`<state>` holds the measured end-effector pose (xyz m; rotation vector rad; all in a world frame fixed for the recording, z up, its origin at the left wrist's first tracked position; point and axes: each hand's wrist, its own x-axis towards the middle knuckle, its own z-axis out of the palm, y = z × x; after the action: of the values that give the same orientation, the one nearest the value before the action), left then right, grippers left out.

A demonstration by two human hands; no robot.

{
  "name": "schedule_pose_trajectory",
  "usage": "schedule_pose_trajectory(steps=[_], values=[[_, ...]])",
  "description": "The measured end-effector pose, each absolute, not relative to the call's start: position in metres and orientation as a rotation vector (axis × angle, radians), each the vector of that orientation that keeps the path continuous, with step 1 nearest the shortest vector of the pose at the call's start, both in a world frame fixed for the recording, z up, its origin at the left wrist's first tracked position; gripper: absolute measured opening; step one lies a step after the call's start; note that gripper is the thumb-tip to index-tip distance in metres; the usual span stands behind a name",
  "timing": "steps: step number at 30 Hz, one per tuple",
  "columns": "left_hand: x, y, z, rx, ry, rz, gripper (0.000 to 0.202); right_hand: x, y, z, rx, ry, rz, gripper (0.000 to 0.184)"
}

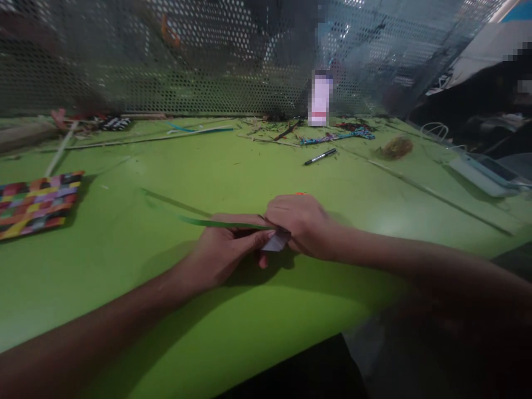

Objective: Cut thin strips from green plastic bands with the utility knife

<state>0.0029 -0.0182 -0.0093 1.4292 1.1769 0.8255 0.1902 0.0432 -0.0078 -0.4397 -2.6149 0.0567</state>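
Both of my hands meet low over the green table. My left hand is closed, its thumb pressing a small pale piece that looks like folded paper or strip. From the same spot a thin green strip runs out to the left, its far end blurred. My right hand is curled over the right end of the green strip and the pale piece, fingertips mostly hidden. A bit of orange shows just behind the right knuckles. How the strip and pale piece join cannot be made out.
A multicoloured woven mat lies at the left on the green table. Farther back are a pen, a patterned blue strip, scraps, and a long thin stick. A white device sits right; a perforated metal panel stands behind.
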Motion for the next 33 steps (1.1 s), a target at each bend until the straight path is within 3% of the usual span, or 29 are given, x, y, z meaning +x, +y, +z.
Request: schedule_pose_trajectory(steps=[20, 33], values=[[-0.0007, -0.0192, -0.0132, 1.461, 1.191, 0.812, 0.031, 0.1889, 0.0398, -0.0056, -0.529, -2.694, 0.044, 0.014], [0.0021, -0.019, -0.0075, 1.507, 1.282, 0.782, 0.023, 0.1906, 0.0412, -0.0034, -0.53, -2.727, 0.067, 0.019]])
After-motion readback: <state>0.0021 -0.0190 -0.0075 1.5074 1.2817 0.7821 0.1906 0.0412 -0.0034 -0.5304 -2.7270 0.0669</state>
